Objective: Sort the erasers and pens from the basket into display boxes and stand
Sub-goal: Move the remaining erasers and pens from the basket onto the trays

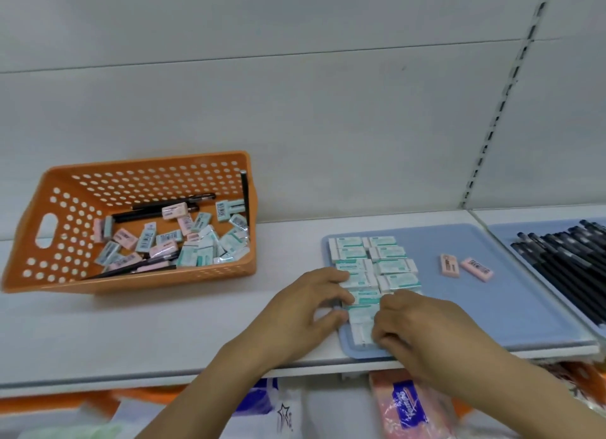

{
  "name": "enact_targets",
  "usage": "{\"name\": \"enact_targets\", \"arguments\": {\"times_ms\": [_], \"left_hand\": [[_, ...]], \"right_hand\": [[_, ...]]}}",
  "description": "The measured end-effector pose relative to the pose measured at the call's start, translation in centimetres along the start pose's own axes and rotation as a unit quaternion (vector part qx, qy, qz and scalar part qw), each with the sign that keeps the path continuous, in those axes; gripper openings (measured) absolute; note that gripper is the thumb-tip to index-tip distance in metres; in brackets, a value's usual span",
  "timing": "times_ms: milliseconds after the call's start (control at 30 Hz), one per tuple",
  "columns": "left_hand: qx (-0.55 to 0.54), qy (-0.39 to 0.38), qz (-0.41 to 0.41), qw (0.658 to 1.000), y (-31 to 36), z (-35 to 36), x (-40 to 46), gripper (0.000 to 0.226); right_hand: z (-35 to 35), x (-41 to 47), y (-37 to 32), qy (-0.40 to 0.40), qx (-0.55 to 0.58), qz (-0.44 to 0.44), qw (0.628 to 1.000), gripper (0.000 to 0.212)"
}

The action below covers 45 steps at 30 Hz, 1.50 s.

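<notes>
Our left hand (pixel 308 311) and right hand (pixel 423 333) pinch green erasers (pixel 364 302) on the blue tray (pixel 492 307); a careless nudge could scatter the neat rows.

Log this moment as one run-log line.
step: aligning green erasers on blue tray | left hand: on erasers | right hand: on erasers | basket: part full
</notes>
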<state>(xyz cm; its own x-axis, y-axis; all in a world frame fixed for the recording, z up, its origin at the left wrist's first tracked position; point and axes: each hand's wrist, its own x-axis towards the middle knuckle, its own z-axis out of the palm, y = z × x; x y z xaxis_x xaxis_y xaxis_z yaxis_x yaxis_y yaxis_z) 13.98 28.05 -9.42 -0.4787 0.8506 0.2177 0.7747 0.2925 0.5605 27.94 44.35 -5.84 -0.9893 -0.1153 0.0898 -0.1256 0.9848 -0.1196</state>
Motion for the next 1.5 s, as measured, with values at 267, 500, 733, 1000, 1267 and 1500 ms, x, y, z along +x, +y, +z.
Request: {"name": "enact_targets", "arguments": {"times_ms": [267,500,733,1000,1267,1500], "left_hand": [[0.042,0.212,0.007,0.976,0.7,-11.3,-4.3,0.014],[0.214,0.011,-0.304,0.928,-8.6,-18.4,-3.2,0.024],[0.145,-0.027,-0.35,0.925,-9.2,-17.0,-1.1,0.062],[0.074,-0.048,-0.365,0.927,-9.0,-16.6,0.0,0.034],[0.078,-0.059,-0.339,0.935,-9.0,-17.7,-0.7,0.018],[0.212,-0.082,-0.275,0.934,-8.3,-17.0,-1.0,0.037]], "right_hand": [[-4.9,8.1,-2.5,0.155,0.143,-0.029,0.977,0.01],[-6.4,20.5,-11.8,0.036,-0.065,-0.109,0.991,0.02],[-4.1,25.3,-13.7,-0.14,-0.109,-0.028,0.984,0.008],[-5.4,25.0,-13.5,-0.258,-0.193,0.029,0.946,0.03],[-4.9,26.0,-13.0,-0.28,-0.216,0.029,0.935,0.038],[-4.7,26.6,-12.0,-0.317,-0.22,0.027,0.922,0.064]]}}
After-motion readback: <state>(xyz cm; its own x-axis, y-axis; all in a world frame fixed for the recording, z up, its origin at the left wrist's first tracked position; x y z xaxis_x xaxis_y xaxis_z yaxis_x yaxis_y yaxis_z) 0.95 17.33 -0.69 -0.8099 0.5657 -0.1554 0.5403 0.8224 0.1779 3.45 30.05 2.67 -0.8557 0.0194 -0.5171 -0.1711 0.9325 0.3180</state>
